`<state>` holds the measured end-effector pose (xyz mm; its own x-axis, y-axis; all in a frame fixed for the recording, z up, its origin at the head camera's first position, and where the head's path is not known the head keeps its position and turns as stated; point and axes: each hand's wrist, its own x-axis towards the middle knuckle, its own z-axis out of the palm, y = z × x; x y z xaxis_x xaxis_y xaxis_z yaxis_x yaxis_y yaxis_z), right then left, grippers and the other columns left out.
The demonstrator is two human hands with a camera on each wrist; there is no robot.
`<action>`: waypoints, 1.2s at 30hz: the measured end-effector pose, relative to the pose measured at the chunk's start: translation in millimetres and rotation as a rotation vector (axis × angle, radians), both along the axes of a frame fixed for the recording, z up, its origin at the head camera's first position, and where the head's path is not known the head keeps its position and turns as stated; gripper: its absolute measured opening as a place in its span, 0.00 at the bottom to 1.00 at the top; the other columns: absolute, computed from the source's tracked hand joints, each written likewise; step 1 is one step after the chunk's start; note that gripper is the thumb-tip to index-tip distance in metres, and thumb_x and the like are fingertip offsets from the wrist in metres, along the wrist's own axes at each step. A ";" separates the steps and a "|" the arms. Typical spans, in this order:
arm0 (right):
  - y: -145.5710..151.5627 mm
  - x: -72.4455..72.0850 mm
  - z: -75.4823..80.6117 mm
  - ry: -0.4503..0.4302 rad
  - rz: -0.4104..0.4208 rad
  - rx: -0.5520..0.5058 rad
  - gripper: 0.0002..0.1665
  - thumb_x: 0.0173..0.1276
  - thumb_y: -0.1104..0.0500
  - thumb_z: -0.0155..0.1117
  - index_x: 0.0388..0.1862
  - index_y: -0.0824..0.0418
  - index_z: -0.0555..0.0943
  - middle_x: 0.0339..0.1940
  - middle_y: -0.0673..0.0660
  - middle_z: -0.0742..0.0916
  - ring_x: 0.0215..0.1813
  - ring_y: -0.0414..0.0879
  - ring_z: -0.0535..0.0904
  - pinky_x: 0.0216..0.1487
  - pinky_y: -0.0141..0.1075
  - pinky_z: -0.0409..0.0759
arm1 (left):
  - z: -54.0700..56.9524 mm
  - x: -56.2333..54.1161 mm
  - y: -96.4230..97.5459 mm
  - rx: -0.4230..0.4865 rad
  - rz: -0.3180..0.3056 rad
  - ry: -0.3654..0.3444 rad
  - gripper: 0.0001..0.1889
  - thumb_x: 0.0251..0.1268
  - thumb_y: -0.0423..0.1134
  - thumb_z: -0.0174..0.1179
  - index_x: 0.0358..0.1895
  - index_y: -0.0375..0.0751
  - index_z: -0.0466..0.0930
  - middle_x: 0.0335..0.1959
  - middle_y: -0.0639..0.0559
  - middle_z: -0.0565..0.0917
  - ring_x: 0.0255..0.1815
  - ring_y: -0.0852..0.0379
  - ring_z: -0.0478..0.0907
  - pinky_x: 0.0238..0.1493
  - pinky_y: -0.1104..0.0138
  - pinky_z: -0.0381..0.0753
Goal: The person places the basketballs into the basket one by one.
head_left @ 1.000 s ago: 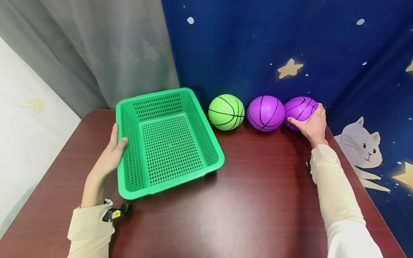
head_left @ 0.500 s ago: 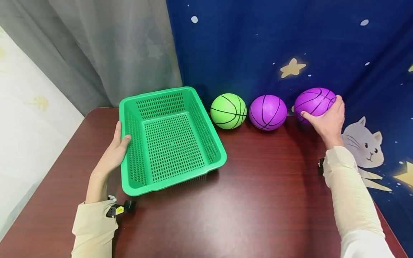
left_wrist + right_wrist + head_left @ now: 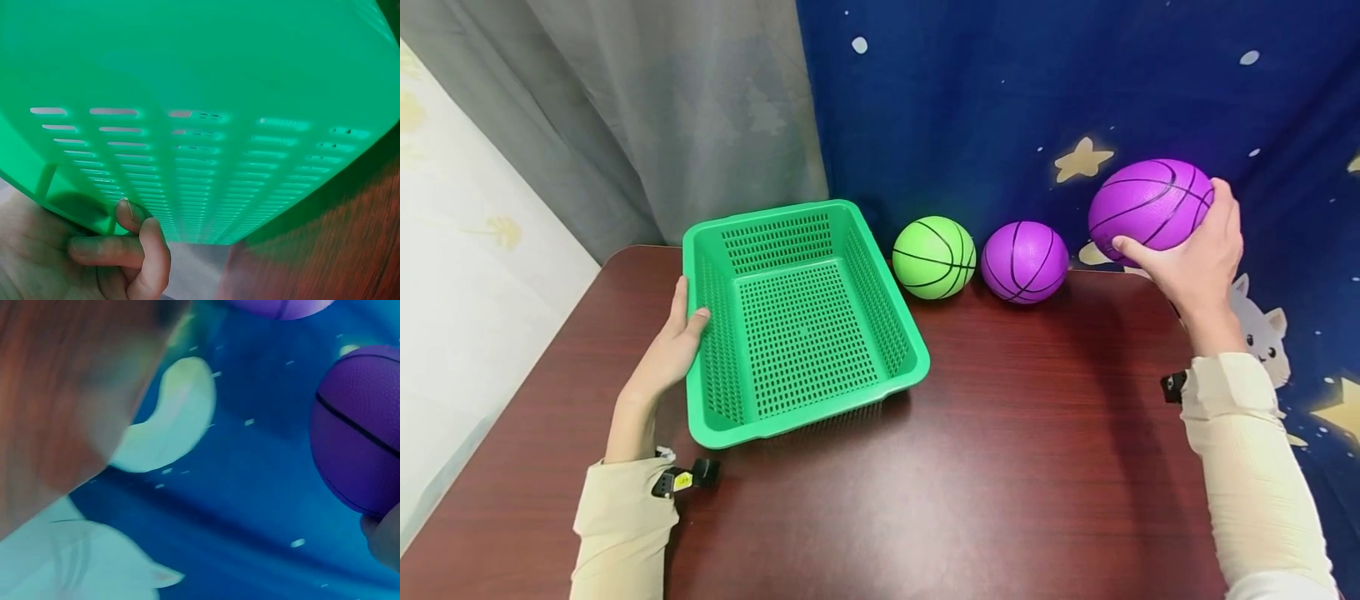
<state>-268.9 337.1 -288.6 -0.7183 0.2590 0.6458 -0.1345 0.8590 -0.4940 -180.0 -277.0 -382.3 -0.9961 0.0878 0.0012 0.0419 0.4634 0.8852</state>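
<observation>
From here I see the left hand gripping the left rim of the green basket, with thumb inside. Just right of this basket sits the green ball; beside it, farther from the basket, the resting purple ball. Well to the basket's right, the held purple ball is in the air, gripped by the right hand.

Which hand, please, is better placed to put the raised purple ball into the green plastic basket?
Probably the right hand: it grips the raised purple ball, while the left hand holds the basket.
</observation>
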 end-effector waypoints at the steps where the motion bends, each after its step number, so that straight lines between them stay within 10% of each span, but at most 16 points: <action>1: -5.2 1.7 3.7 0.001 0.011 0.010 0.60 0.36 0.43 0.79 0.69 0.48 0.59 0.62 0.55 0.71 0.64 0.48 0.64 0.62 0.49 0.62 | 0.0 0.1 -0.5 -0.001 0.001 -0.001 0.33 0.76 0.49 0.29 0.70 0.53 0.16 0.72 0.50 0.23 0.71 0.48 0.26 0.64 0.41 0.36; 16: -106.9 21.3 36.6 0.120 0.249 0.041 0.61 0.27 0.42 0.82 0.65 0.53 0.67 0.58 0.53 0.76 0.59 0.45 0.70 0.58 0.44 0.68 | 3.0 1.5 -2.1 -0.037 0.022 0.001 0.33 0.76 0.49 0.29 0.71 0.53 0.17 0.73 0.51 0.24 0.72 0.47 0.28 0.64 0.42 0.38; 36: -239.4 36.5 -0.4 -0.097 0.675 0.112 0.66 0.29 0.32 0.78 0.68 0.54 0.62 0.60 0.55 0.74 0.57 0.47 0.70 0.51 0.47 0.72 | 0.2 2.2 0.5 -0.042 -0.007 0.001 0.34 0.76 0.50 0.29 0.70 0.53 0.15 0.72 0.50 0.23 0.72 0.45 0.29 0.64 0.41 0.39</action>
